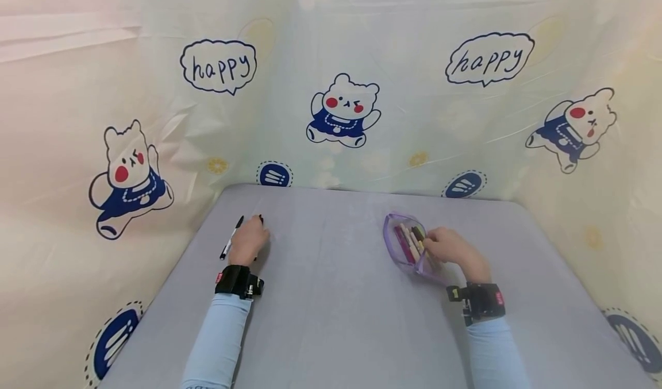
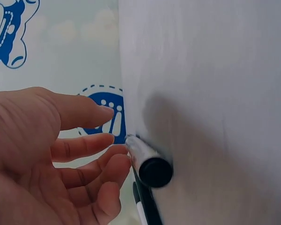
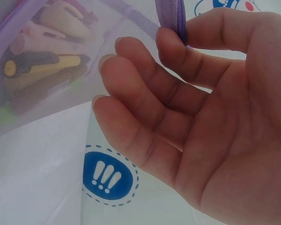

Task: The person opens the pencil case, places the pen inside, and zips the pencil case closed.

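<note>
My left hand (image 1: 249,239) is low over the left side of the table, thumb and fingers loosely bent and apart. Right at its fingertips in the left wrist view lies a marker (image 2: 152,164) with a black end, mostly covered by the hand from above. Another black-and-white marker (image 1: 231,238) lies just left of that hand. My right hand (image 1: 452,251) pinches the purple edge (image 3: 171,18) of a mesh pencil pouch between thumb and index finger; its other fingers are loosely curved. Inside the pouch (image 1: 387,237) are several pens, among them a magenta one (image 1: 404,244) and a yellow-and-black one (image 3: 47,64).
A grey-white tabletop (image 1: 326,297) spreads between the two hands. Behind it and at both sides hangs a pale curtain (image 1: 414,119) printed with cartoon bears and the word "happy". The curtain meets the table's back edge.
</note>
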